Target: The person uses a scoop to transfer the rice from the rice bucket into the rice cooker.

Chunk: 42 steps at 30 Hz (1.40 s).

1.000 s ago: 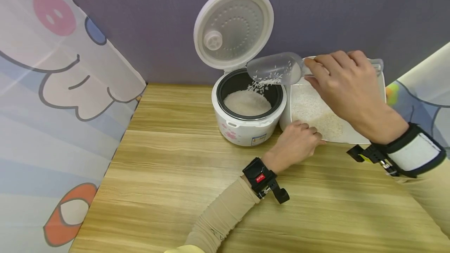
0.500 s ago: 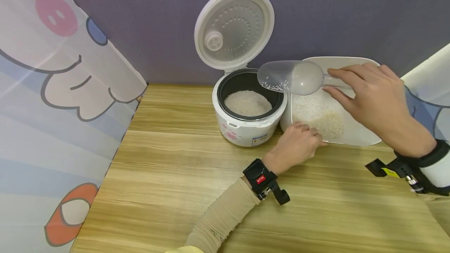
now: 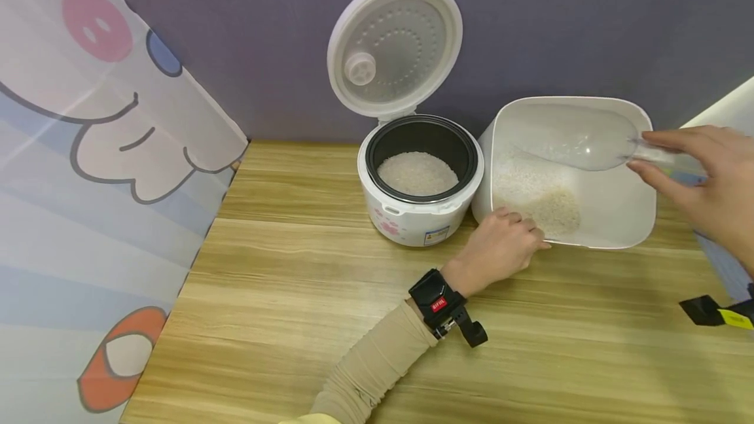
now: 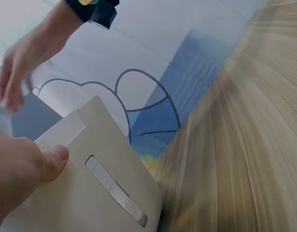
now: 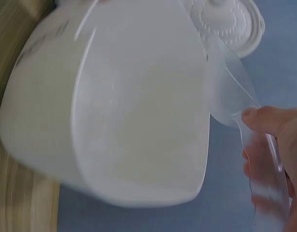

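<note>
In the head view my right hand (image 3: 703,175) holds a clear plastic scoop (image 3: 589,139) by its handle. The scoop's bowl hangs over the mouth of a white rice bin (image 3: 621,214), whose bottom bears a patch of loose rice (image 3: 556,211). My left hand (image 3: 501,247) grips the bin's near rim; in the left wrist view its thumb (image 4: 54,162) presses on the bin's outer face. Left of the bin, a white rice cooker (image 3: 391,218) stands with its lid (image 3: 406,38) raised. A mound of rice (image 3: 418,174) lies in its dark inner pot (image 3: 450,133).
Everything stands on a wood-grain table (image 3: 283,293) against a grey-purple wall panel (image 3: 247,38). A curtain with cartoon figures (image 3: 118,214) hangs along the left side. The cooker and bin stand side by side.
Rice fell from the tilted scoop into the cooker pot a second ago. My right hand has since drawn the scoop rightward over the bin. The left hand has kept its place on the rim.
</note>
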Motion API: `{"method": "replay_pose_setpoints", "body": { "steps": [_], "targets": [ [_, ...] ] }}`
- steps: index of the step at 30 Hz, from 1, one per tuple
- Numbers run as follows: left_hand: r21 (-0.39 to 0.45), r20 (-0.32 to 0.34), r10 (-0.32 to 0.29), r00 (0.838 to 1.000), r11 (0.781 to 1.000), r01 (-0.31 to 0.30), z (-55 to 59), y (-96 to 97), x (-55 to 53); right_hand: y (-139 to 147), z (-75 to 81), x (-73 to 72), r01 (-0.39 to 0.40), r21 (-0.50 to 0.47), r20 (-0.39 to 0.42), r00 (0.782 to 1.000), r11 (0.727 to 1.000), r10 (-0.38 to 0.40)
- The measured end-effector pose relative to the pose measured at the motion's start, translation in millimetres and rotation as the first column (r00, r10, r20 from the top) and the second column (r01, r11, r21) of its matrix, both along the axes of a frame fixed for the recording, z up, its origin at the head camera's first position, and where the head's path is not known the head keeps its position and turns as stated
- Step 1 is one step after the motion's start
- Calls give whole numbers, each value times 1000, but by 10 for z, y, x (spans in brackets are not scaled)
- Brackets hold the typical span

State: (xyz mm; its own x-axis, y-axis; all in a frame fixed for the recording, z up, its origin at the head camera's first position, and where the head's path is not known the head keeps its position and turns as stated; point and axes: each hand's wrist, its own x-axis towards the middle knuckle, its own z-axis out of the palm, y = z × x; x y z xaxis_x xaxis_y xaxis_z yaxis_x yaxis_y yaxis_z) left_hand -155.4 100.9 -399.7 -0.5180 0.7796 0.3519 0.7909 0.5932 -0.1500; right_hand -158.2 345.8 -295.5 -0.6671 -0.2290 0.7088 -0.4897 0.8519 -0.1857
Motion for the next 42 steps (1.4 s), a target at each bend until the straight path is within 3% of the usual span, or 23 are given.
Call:
{"method": "replay_pose_setpoints", "body": {
  "steps": [3, 7, 13, 16, 20, 21, 27, 32, 36, 42],
  "targets": [
    [-4, -12, -5, 1000, 1000, 5, -5, -7, 9, 150, -41, -5, -14, 16, -9, 1000, 1000, 14],
    [-22, -33, -17, 999, 1000, 16, -18, -18, 20, 274, -110, -3, -28, 122, -45, 998, 992, 34],
    [-20, -36, -28, 999, 999, 27, -40, -21, 33, 316, -248, -9, -22, 298, -146, 987, 954, 68],
    [-11, -45, -25, 999, 1000, 25, -49, -22, 38, 305, -285, -15, -10, 417, -192, 976, 909, 99],
    [-16, -46, -20, 999, 1000, 19, -53, -17, 48, 267, -298, 19, 39, 584, -223, 968, 811, 114],
    [-18, -45, -18, 999, 1000, 17, -55, -15, 50, 250, -298, 27, 35, 604, -218, 968, 797, 123],
    [-39, -35, -16, 999, 999, 15, -56, -15, 58, 151, -280, 53, -19, 665, -169, 970, 746, 176],
    [-43, -43, -18, 999, 999, 16, -64, -16, 62, 85, -277, 27, 3, 725, -208, 954, 689, 215],
    [-27, -75, -19, 997, 1000, 17, -81, -18, 59, 32, -307, 0, 22, 734, -240, 943, 679, 229],
    [-19, -86, -17, 996, 1000, 16, -98, -10, 54, -40, -344, 2, 17, 729, -205, 959, 685, 194]
  ]
}}
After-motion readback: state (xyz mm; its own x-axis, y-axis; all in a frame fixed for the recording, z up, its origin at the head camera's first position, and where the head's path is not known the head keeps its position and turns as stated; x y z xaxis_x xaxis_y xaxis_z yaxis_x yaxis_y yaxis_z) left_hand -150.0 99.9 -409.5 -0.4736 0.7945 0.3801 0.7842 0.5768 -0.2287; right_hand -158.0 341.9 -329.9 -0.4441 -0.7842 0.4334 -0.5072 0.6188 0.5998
